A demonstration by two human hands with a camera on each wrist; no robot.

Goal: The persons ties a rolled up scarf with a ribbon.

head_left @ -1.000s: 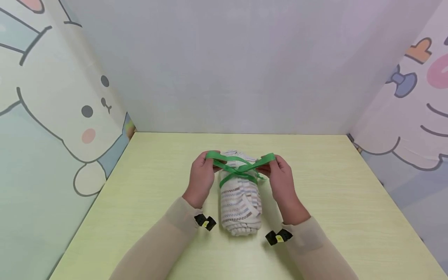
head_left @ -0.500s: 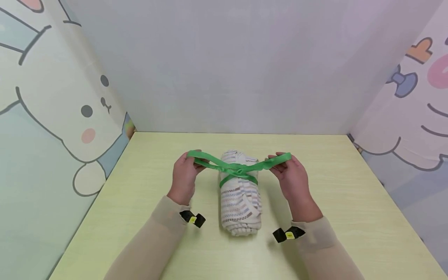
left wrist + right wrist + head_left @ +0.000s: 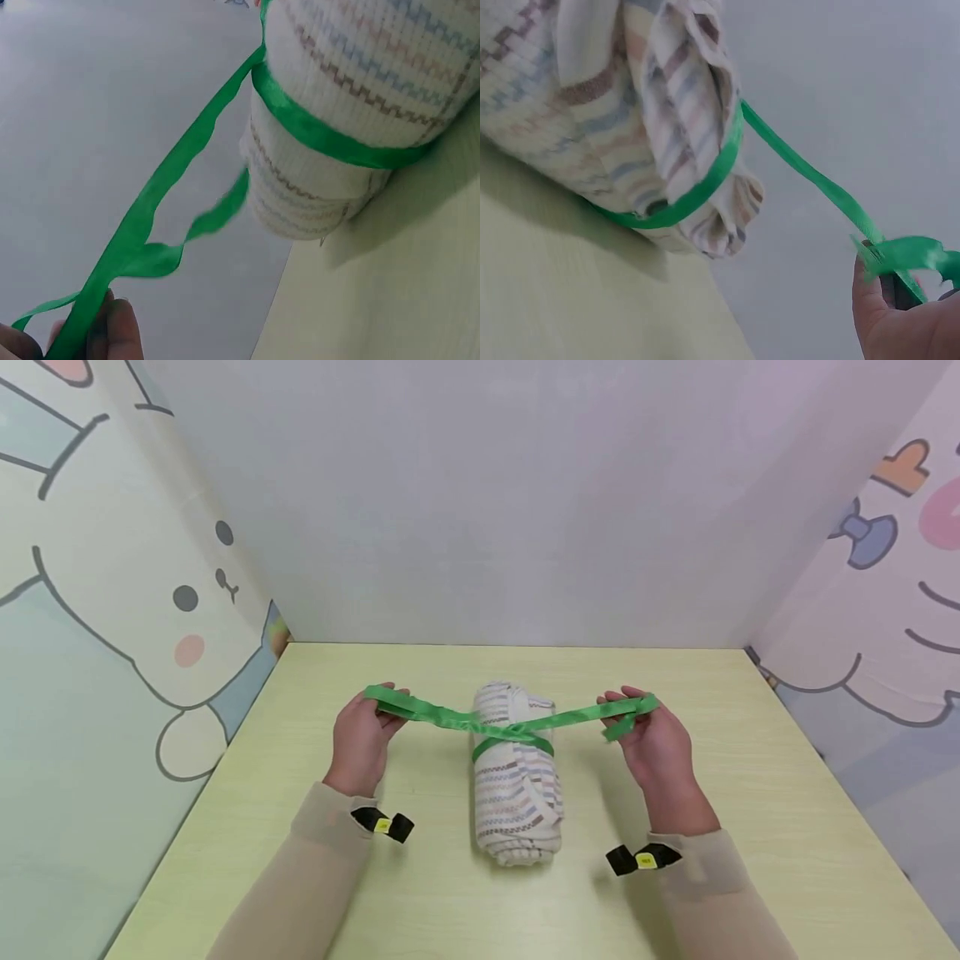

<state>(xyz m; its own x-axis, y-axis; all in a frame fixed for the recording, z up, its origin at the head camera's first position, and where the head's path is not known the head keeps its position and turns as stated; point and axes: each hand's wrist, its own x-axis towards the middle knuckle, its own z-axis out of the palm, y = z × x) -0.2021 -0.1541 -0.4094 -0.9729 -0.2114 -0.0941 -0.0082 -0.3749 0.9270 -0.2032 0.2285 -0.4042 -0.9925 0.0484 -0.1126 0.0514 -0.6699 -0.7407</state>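
Note:
A rolled towel (image 3: 517,806), cream with coloured broken stripes, lies lengthwise at the middle of the table. A green ribbon (image 3: 577,717) circles its far half and crosses on top. My left hand (image 3: 357,745) pinches one side of the ribbon, left of the towel. To the right, my right hand (image 3: 660,756) pinches the other side, and a short ribbon tail hangs over its fingers. In the left wrist view, the ribbon (image 3: 176,157) slants from the towel (image 3: 360,82) to the fingers, with a second wavy strand below. In the right wrist view, the ribbon (image 3: 810,172) runs straight to the hand (image 3: 907,330).
The pale wood-grain table (image 3: 750,827) reaches back to a plain grey wall (image 3: 517,510). Side panels with cartoon animals (image 3: 150,552) stand at left and right. Each wrist wears a small black camera on a strap.
Both hands have moved apart, left hand to the left and right hand to the right. The ribbon between them is stretched longer, and its loops have narrowed. The towel has barely moved.

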